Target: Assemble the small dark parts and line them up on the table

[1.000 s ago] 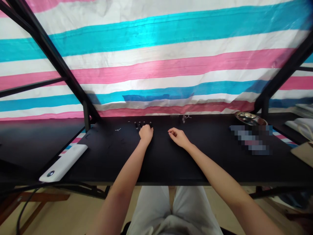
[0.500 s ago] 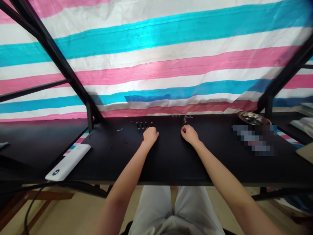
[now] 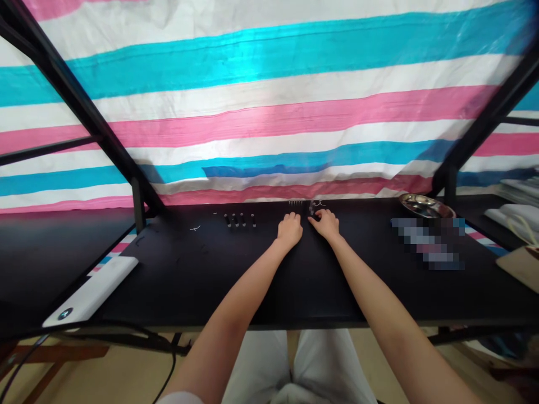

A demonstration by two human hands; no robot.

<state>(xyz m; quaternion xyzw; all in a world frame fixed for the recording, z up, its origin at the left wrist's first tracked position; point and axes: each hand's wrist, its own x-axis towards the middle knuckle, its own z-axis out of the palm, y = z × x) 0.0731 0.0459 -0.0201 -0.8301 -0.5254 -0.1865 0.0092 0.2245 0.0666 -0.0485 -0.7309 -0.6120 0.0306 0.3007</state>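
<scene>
My left hand (image 3: 290, 231) rests palm down on the black table, fingers stretched forward toward a row of small pale pins (image 3: 295, 202). To its right, my right hand (image 3: 326, 224) is open, with thumb and forefinger apart beside a small cluster of dark and clear pieces (image 3: 312, 208); their kind is too small to tell. Several short black cylinders with silvery ends (image 3: 234, 220) stand in a row left of my left hand. I see nothing held in either hand, though the left palm is hidden.
Behind the cluster lies a thin white string-like piece (image 3: 320, 203); another white scrap (image 3: 195, 228) is at left. A shiny metal dish (image 3: 427, 206) stands back right, behind a blurred patch. A white power bank (image 3: 92, 292) with a cable lies front left. Striped sheeting (image 3: 269, 129) hangs behind.
My left hand has moved right, away from the black cylinders, and its fingers have stretched out. My right hand has opened its curled fingers near the small cluster. The view has shifted slightly.
</scene>
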